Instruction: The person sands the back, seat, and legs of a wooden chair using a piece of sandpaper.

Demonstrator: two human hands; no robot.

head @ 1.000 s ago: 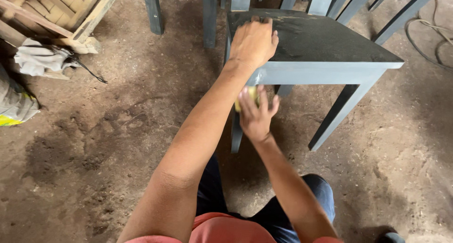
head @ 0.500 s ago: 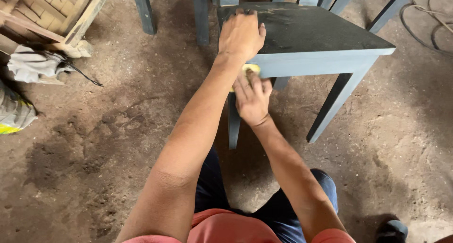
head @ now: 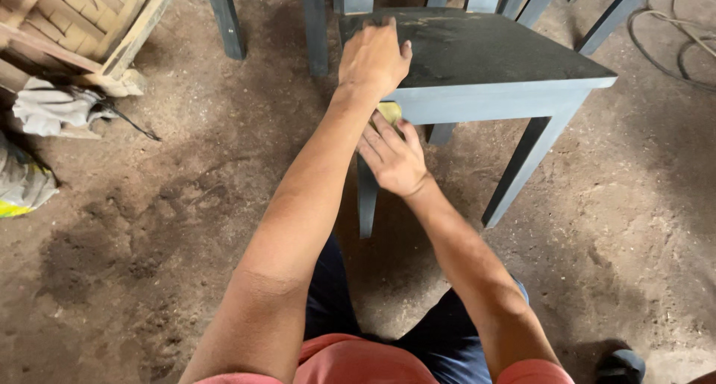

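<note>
Left hand: lies palm down on the near left corner of the chair seat, fingers curled over the edge, pressing on it without closing round anything.
Right hand: fingers closed loosely on a small yellow pad, holding it against the seat's front rail, close to the front left leg.
Yellow pad: only a small part shows between the fingers and the rail; it looks soft and light, likely a sponge or sanding pad, though its kind cannot be told for sure. It would squash under pressure, so flat fingers across its back suit it better than a pinch.
Chair: dark grey-blue painted wood, standing upright on the dirt floor just in front of the person's knees. It looks stiff and moderately light; the seat is dusty and matte, so probably not slippery. The seat edge or a leg gives a firm hold.
Front left leg: straight below the right hand, partly hidden by the wrist.
Dirt floor: brown, uneven, with darker patches.
Wooden crate: at the upper left, well apart from the chair.
White rag: crumpled beside the crate.
Other chair legs: behind, same paint.
Cable: looped on the floor at the upper right.
</note>
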